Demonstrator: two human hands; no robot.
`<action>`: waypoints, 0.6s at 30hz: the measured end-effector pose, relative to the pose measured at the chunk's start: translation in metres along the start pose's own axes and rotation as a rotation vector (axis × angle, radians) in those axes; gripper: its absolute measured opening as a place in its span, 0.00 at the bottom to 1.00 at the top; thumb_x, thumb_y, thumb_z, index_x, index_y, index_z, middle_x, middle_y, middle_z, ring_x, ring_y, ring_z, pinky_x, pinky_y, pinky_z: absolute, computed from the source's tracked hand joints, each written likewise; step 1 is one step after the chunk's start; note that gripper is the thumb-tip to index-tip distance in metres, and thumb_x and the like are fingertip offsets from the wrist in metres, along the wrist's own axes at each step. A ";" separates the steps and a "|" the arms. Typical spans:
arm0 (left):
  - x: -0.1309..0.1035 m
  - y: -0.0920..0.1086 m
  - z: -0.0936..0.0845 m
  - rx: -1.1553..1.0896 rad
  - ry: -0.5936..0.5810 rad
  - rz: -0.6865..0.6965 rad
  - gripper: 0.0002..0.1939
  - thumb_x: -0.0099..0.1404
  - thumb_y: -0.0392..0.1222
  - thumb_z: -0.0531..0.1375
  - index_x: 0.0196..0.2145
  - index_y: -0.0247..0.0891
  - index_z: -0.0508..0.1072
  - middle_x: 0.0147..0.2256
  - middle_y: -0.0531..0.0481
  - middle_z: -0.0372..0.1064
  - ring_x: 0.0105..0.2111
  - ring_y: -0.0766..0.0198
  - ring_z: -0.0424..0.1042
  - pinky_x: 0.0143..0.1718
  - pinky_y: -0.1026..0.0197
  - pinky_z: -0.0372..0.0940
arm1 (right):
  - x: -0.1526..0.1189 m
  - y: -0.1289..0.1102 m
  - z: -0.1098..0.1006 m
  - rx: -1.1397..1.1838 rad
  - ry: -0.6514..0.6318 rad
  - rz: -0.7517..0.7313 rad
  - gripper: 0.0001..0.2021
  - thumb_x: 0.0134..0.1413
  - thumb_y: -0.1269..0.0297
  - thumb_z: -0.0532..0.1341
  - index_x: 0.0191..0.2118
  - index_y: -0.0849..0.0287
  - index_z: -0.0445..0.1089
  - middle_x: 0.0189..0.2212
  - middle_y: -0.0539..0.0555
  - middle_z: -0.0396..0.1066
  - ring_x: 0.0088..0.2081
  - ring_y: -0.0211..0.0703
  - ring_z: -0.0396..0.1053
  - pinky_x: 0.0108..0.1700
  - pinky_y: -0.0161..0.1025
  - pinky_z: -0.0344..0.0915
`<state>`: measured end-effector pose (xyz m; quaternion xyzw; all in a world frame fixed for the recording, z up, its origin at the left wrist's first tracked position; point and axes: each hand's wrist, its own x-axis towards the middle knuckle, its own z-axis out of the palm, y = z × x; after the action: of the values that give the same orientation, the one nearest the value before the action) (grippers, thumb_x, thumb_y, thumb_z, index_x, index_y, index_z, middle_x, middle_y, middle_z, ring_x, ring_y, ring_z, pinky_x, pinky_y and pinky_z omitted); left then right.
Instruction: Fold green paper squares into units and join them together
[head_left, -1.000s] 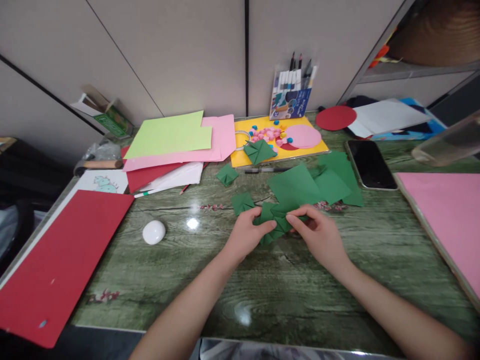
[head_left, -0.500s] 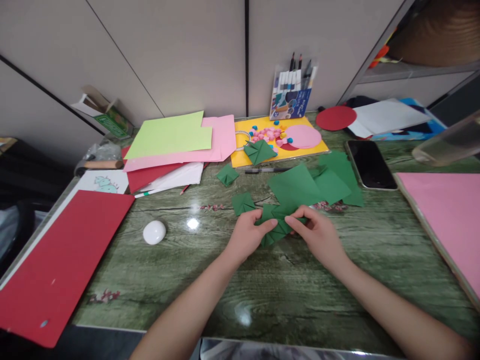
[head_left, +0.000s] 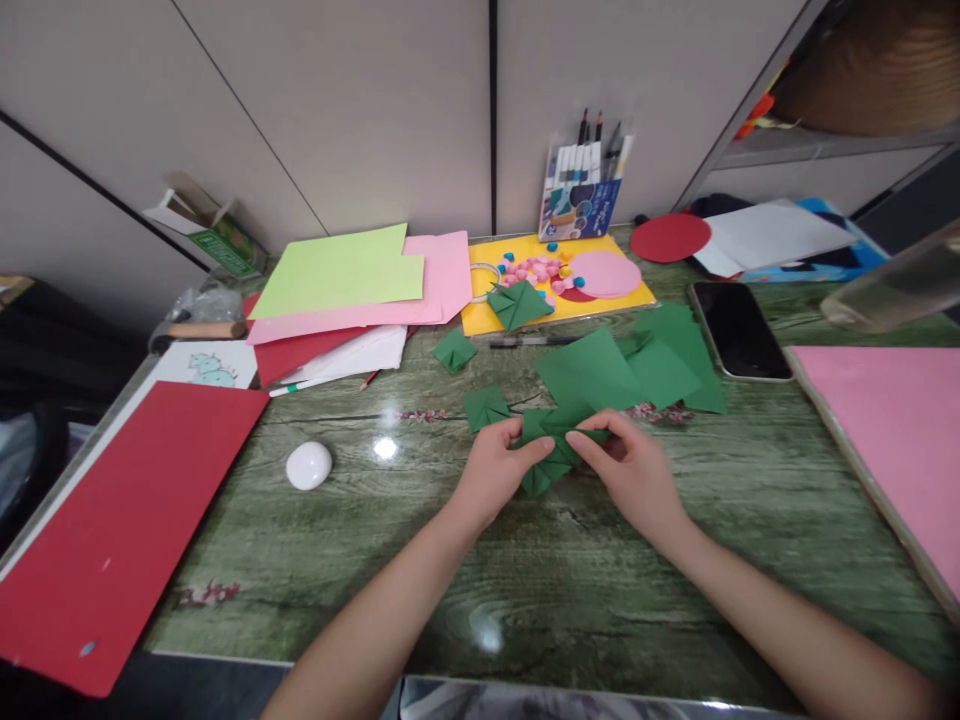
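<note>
A folded green paper piece is held low over the table between both hands. My left hand pinches its left side, thumb on top. From the right, my right hand grips the other side between thumb and fingers; the fingertips are partly hidden behind the paper. Close by on the left lies a small folded green square, and another folded square rests farther back. Green paper sheets overlap just beyond my right hand. A further folded green piece lies on the yellow sheet.
A white egg-shaped object sits on the left. Red card lies at the left edge, pink paper at the right. A phone, a pen, a marker box and pink and lime sheets stand or lie behind.
My right thumb and fingers have shifted very slightly left along the folded green paper. My left hand keeps nearly the same place.
</note>
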<state>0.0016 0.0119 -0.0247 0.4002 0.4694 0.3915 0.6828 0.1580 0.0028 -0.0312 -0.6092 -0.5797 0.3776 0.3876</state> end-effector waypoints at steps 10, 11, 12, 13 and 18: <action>-0.001 -0.005 0.005 -0.071 0.060 0.008 0.13 0.53 0.46 0.63 0.33 0.32 0.74 0.29 0.48 0.71 0.30 0.63 0.68 0.34 0.61 0.63 | -0.001 0.000 0.007 0.103 0.169 -0.061 0.22 0.42 0.63 0.65 0.45 0.53 0.60 0.44 0.55 0.63 0.41 0.44 0.65 0.29 0.36 0.64; -0.001 -0.005 0.005 -0.066 0.067 0.015 0.13 0.53 0.46 0.63 0.32 0.33 0.75 0.29 0.48 0.71 0.30 0.64 0.68 0.34 0.61 0.63 | -0.001 0.000 0.007 0.108 0.174 -0.048 0.24 0.41 0.63 0.66 0.46 0.52 0.60 0.45 0.55 0.63 0.40 0.44 0.65 0.29 0.36 0.64; 0.000 -0.006 0.005 -0.064 0.078 0.024 0.13 0.53 0.46 0.63 0.32 0.33 0.75 0.29 0.49 0.72 0.29 0.64 0.68 0.34 0.62 0.63 | 0.000 0.000 0.006 0.132 0.162 -0.028 0.26 0.40 0.62 0.66 0.48 0.52 0.60 0.44 0.55 0.64 0.38 0.43 0.66 0.28 0.36 0.64; 0.000 -0.006 0.005 -0.065 0.092 0.036 0.12 0.53 0.46 0.63 0.32 0.34 0.75 0.30 0.49 0.72 0.30 0.64 0.68 0.34 0.62 0.63 | 0.001 0.001 0.006 0.169 0.132 0.003 0.27 0.40 0.62 0.66 0.49 0.52 0.59 0.42 0.55 0.65 0.35 0.43 0.66 0.27 0.36 0.64; 0.001 -0.004 0.005 -0.116 0.146 0.066 0.10 0.53 0.44 0.63 0.31 0.34 0.75 0.32 0.49 0.74 0.31 0.65 0.69 0.35 0.62 0.63 | 0.007 0.006 0.002 0.294 -0.162 0.164 0.18 0.39 0.57 0.66 0.38 0.58 0.66 0.24 0.50 0.68 0.24 0.40 0.65 0.26 0.38 0.65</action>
<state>0.0071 0.0103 -0.0276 0.3456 0.4812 0.4684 0.6554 0.1587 0.0095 -0.0381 -0.5589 -0.4959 0.5366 0.3923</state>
